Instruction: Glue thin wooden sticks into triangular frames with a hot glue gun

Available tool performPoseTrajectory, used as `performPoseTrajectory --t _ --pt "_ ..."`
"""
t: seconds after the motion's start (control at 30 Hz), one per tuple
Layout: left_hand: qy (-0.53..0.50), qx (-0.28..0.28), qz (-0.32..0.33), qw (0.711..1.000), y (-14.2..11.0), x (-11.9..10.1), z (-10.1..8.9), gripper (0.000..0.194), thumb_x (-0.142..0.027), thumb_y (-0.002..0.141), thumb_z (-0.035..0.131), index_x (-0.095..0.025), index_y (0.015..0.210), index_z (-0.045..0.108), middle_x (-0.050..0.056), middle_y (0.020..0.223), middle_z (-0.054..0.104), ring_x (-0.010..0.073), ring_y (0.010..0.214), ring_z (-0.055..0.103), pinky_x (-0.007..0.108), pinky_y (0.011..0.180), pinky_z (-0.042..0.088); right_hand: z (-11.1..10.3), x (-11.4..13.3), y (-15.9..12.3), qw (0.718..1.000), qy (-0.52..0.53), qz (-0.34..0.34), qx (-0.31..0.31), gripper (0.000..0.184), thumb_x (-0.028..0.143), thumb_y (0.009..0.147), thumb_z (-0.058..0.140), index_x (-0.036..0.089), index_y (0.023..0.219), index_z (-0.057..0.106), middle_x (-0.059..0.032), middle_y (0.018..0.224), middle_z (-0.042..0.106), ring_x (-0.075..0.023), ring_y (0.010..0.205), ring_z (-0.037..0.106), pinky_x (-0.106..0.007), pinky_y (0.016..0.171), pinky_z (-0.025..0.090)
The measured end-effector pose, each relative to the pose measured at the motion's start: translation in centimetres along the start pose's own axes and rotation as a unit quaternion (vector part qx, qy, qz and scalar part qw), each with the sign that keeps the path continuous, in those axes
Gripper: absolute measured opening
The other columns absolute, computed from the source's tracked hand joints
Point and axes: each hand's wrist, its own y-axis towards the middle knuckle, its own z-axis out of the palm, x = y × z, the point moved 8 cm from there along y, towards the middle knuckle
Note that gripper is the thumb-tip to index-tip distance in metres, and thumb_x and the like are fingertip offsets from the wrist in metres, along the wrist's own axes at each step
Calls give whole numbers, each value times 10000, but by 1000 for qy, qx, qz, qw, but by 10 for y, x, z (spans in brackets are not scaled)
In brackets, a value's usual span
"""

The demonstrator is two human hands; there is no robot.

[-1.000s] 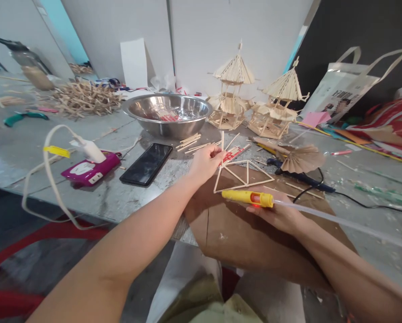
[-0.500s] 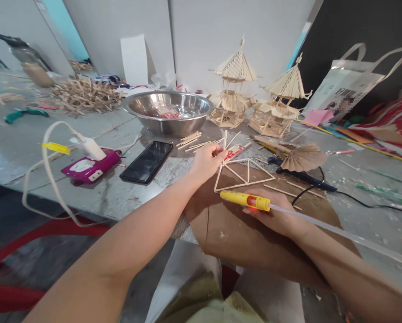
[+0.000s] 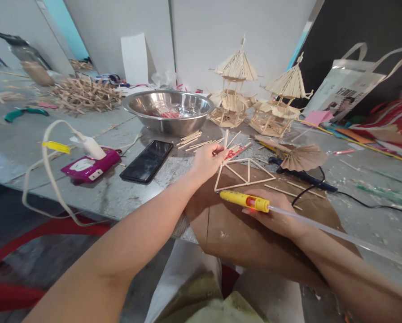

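My right hand (image 3: pixel 271 208) is wrapped round a yellow hot glue gun (image 3: pixel 243 201), and a clear glue stick trails from its rear. The nozzle is at the lower left corner of a flat frame of thin wooden sticks (image 3: pixel 248 183), which lies on a brown sheet (image 3: pixel 228 224). At the frame's upper left corner, my left hand (image 3: pixel 208 158) is closed in a pinch on an upright-looking wooden stick (image 3: pixel 226 138). Its fingertips partly hide the stick's lower end. A red-and-white patterned piece (image 3: pixel 234 152) and loose sticks lie just beyond those fingers.
A steel bowl (image 3: pixel 169 123) stands behind, with two stick-built pagoda models (image 3: pixel 233 101) to its right. To the left are a phone (image 3: pixel 147 161), a purple power strip (image 3: pixel 91 166) with a looping cable, and a stick heap (image 3: pixel 86 96). A brown fan (image 3: pixel 302 157) and black cord lie right.
Both hands, the glue gun and the stick frame stay in nearly the same place. A small bit of something skin-toned now shows at the far left edge.
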Motion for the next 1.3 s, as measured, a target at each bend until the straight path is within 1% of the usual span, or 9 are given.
performPoseTrajectory --t 0.27,0.47,0.63,0.87,1.07,1.3 --pt "1 -2 18 1000 -1 -5 -1 246 -368 706 459 -151 634 549 -17 555 500 86 537 415 217 517 310 4 -4 -1 1000 -12 -3 -13 315 398 737 461 242 998 542 -33 892 637 -184 737 601 -282 612 447" --pt "4 2 10 1000 -1 -5 -1 243 -369 700 465 -150 641 552 -20 547 492 86 535 412 214 512 311 4 -4 -1 1000 -17 -5 -12 309 401 738 461 234 985 545 -35 893 637 -183 720 602 -279 589 444" --pt "10 1 12 1000 -1 -6 -1 242 -365 702 460 -150 641 554 -15 548 496 91 547 417 216 522 316 3 -3 -1 1000 -21 -7 -14 316 383 739 464 246 1015 534 -30 865 642 -184 689 602 -275 557 431" --pt "20 2 16 1000 0 -4 0 245 -366 709 453 -151 645 553 -16 557 505 86 538 409 214 513 307 5 -5 -2 1000 -25 -8 -15 310 388 742 456 257 1012 535 -18 852 641 -171 676 598 -263 568 425" --pt "11 -4 37 999 1 -4 1 218 -328 712 454 -147 645 554 -14 599 533 82 555 428 211 535 317 4 -5 -2 999 -29 0 -16 306 394 738 456 245 990 546 -25 863 638 -177 689 597 -269 576 428" --pt "19 -5 22 1000 1 -3 1 222 -333 705 457 -146 682 574 -2 623 548 93 575 448 217 546 334 4 -6 -2 1000 -16 -1 -20 301 381 737 458 257 996 545 -18 858 640 -170 679 598 -264 574 428"
